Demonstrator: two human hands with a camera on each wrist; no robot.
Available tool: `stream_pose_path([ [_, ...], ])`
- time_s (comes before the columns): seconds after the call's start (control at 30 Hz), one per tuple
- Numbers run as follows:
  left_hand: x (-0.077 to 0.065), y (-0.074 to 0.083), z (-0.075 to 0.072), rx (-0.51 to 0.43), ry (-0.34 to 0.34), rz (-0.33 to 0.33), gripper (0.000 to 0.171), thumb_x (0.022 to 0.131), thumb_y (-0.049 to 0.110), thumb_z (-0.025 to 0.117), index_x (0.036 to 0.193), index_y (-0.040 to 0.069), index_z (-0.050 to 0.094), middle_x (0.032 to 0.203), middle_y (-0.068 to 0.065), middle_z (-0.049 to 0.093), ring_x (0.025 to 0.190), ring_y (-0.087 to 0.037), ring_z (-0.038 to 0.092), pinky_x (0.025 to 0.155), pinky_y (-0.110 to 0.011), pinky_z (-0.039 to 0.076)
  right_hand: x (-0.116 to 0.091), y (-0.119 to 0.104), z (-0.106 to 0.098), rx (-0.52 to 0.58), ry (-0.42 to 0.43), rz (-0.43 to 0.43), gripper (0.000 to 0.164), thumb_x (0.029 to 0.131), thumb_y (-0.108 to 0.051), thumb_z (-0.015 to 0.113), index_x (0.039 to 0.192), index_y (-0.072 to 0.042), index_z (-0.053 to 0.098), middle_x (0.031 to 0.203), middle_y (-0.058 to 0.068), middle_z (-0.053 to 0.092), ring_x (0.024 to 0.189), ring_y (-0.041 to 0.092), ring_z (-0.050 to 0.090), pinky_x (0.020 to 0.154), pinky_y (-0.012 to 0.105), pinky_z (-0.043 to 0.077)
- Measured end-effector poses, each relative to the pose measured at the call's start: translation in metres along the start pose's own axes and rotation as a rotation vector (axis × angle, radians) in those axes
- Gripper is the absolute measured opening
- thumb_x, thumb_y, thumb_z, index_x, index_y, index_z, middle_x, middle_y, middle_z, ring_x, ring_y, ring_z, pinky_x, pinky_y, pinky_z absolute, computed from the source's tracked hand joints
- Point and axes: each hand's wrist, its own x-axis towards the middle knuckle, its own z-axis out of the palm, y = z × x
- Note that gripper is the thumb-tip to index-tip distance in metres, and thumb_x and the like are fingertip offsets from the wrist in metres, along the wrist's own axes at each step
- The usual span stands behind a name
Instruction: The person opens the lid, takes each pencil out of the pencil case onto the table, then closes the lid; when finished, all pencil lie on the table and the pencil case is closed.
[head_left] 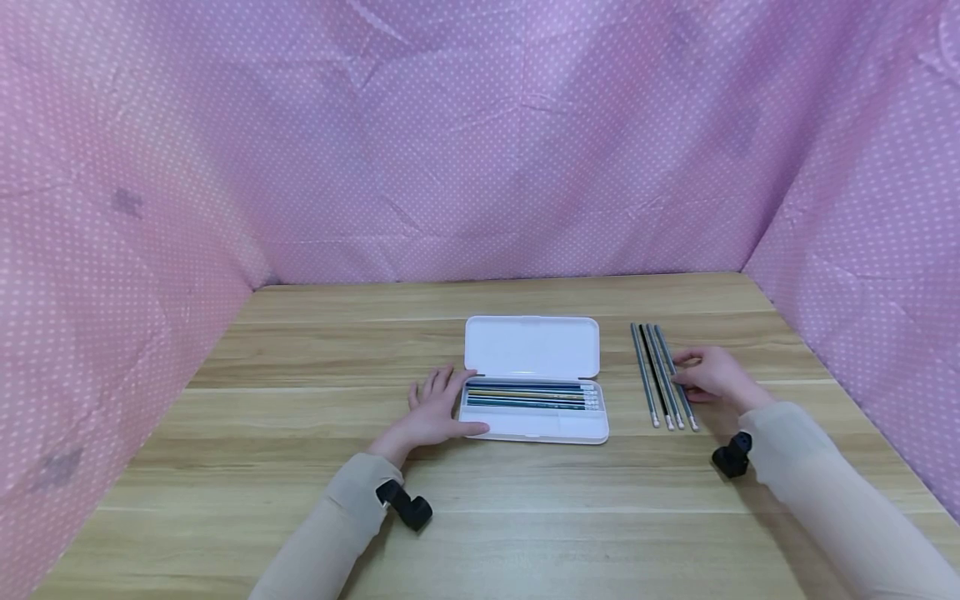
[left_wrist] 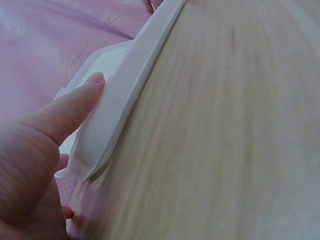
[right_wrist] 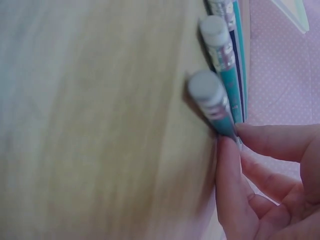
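Left hand (head_left: 433, 419): resting unclenched on white rectangular plastic case (head_left: 540, 426)
Right hand (head_left: 714, 375): pinching rightmost slim teal pencil (right_wrist: 214, 103)
Pencil pickup: we are judging this current, next needing clean lift

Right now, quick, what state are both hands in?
Left hand: open, touching the white pencil case.
Right hand: closed, pinching the rightmost loose pencil.
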Motion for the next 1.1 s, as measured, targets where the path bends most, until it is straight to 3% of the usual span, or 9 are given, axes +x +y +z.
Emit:
stream_pose_path([
  [0.37,-0.001,0.001,-0.001,0.001,0.004,0.001,0.088,0.077,0.053,0.072,0.147,0.029,0.026,0.157,-0.019,0.007,0.144,-0.041,-0.003,0.106,-0.066,-0.009,0.002,0.001,-0.001,-0.014,0.005,-0.004,0.05,0.088,-0.007,0.06,0.13,0.014,0.041,0.096,0.015,0.061,0.07,0.007,0.06,0.063,0.027,0.056],
  [0.8,-0.001,0.002,-0.001,0.009,0.006,0.001,0.087,0.077,0.053,0.071,0.147,0.029,0.026,0.157,-0.019,0.009,0.144,-0.041,-0.002,0.106,-0.066,-0.008,0.001,0.0,-0.003,0.032,-0.013,-0.01,0.051,0.089,-0.006,0.06,0.131,0.015,0.039,0.095,0.012,0.061,0.071,0.006,0.06,0.064,0.027,0.056],
  [1.0,-0.002,0.003,-0.002,0.009,0.006,0.006,0.086,0.077,0.053,0.071,0.147,0.028,0.027,0.157,-0.02,0.01,0.143,-0.042,-0.001,0.106,-0.066,-0.007,-0.003,-0.006,-0.007,0.029,-0.019,-0.029,0.053,0.089,-0.006,0.06,0.132,0.015,0.038,0.108,0.026,0.059,0.075,0.009,0.062,0.068,0.029,0.057],
  [1.1,-0.002,0.004,-0.003,0.013,0.007,0.008,0.086,0.077,0.053,0.071,0.147,0.028,0.027,0.157,-0.02,0.01,0.143,-0.042,-0.001,0.105,-0.066,-0.007,-0.005,-0.011,-0.008,0.0,-0.012,-0.04,0.054,0.089,-0.008,0.06,0.132,0.014,0.038,0.108,0.026,0.057,0.075,0.011,0.062,0.068,0.031,0.057],
])
